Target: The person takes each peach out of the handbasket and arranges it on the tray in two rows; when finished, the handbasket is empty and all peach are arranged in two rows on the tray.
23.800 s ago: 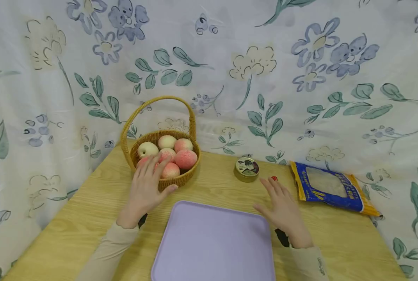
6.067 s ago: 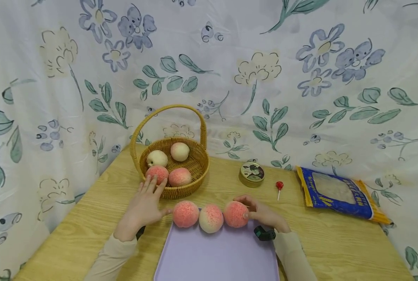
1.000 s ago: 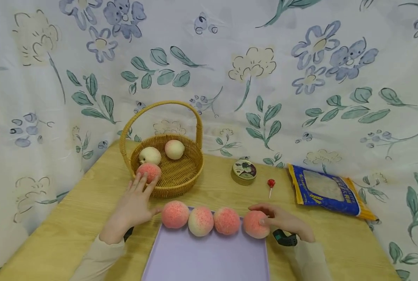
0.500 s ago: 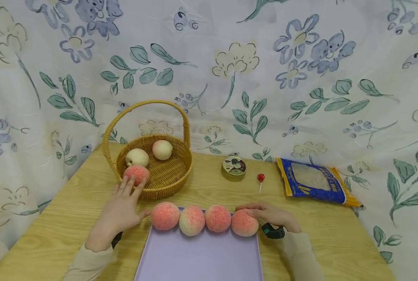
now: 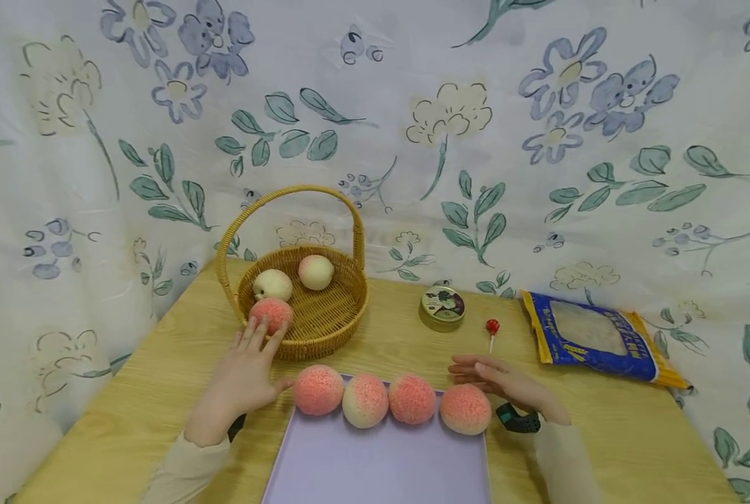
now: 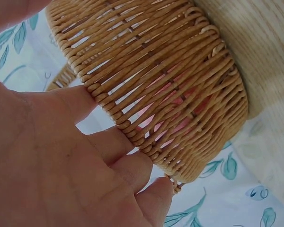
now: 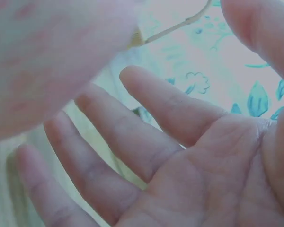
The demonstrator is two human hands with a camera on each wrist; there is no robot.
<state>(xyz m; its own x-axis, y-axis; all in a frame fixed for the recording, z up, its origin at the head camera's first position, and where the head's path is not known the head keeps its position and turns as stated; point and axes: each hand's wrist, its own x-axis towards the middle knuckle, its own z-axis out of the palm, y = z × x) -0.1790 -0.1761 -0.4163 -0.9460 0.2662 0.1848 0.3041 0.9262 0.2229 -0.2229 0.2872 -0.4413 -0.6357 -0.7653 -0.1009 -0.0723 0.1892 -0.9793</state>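
Note:
My left hand [image 5: 239, 378] rests with fingers extended over the near rim of the wicker basket [image 5: 324, 344]; in the left wrist view the fingertips are hidden behind the woven rim [image 6: 125, 127]. Those fingers lie close to a pink peach [image 5: 272, 315] inside. Two paler peaches sit further back in the basket. Several peaches stand in a row along the far edge of the lilac tray [image 5: 381, 462]. Just behind the rightmost peach [image 5: 466, 409], my right hand [image 5: 519, 388] holds nothing, its fingers spread apart in the right wrist view beside the peach [image 7: 47, 61].
Behind the tray stand a round tin [image 5: 442, 308] and a red lollipop [image 5: 492, 327]. A blue and yellow food packet [image 5: 592, 337] lies at the right on the wooden table [image 5: 633, 441]. A floral curtain [image 5: 387, 140] hangs along the back.
Peaches have gone from the basket to a row on the tray since the oldest frame. My right hand has just let go of the rightmost peach; my left hand stays at the basket.

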